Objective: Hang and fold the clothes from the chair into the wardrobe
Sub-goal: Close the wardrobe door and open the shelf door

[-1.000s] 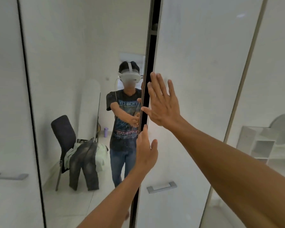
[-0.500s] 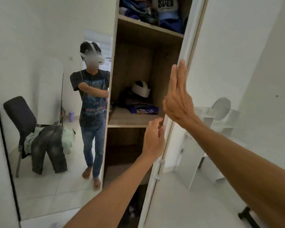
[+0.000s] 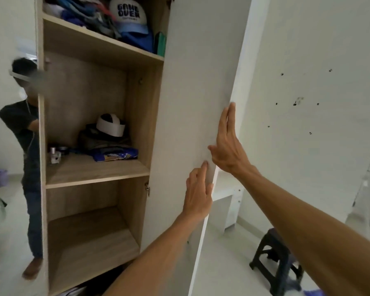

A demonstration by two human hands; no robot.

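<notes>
The wooden wardrobe (image 3: 137, 107) stands open in front of me, its white door (image 3: 197, 82) swung out to the right. My right hand (image 3: 228, 144) lies flat with straight fingers against the door's free edge. My left hand (image 3: 198, 193) presses on the door's inner face just below it, fingers straight. The middle shelf (image 3: 90, 169) carries folded clothes and a white cap. The lower compartment (image 3: 88, 242) shows only bare wood. The chair with the clothes is out of view.
The top shelf is crammed with caps and clothes (image 3: 124, 20). A mirrored door at the left shows a person's reflection (image 3: 24, 129) and a purple cup (image 3: 1, 177). A dark plastic stool (image 3: 273, 257) stands on the floor at the right, below a white wall (image 3: 308, 103).
The wardrobe door has swung from shut to wide open toward the right. Both my hands followed its edge, and the shelves inside came into sight.
</notes>
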